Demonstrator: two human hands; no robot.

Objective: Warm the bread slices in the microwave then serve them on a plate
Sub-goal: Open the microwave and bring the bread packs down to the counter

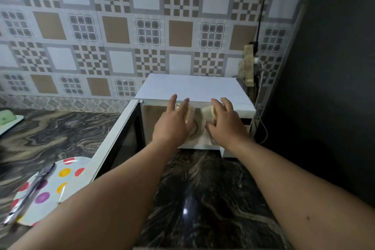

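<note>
White bread is showing under both hands at the mouth of the open microwave. The left hand is lying fingers-forward over 1 bread slice, with only the slice's pale right edge showing beside the fingers; whether the thumb is curling under it cannot be told. The right hand is gripping a second bread slice, fingers over its top and the pale corner protruding to that hand's left. Both slices are sitting level with the cavity opening, between the 2 hands and just apart from each other. The microwave door is standing swung open to the left of the left hand.

Handling judgement: the slices are light, soft and easily compressed, and they tear or crumble under a hard pinch. Support is best taken flat beneath the slice with the thumb resting lightly on top, near the middle of an edge rather than at a corner. If warmed, the crumb may be limp and hot.

To the left of the left forearm, a spotted plate is resting on the dark marbled worktop, carrying a clear wrapper lying across it. From these positions alone it cannot be determined whether the slices are entering or leaving the cavity.
</note>
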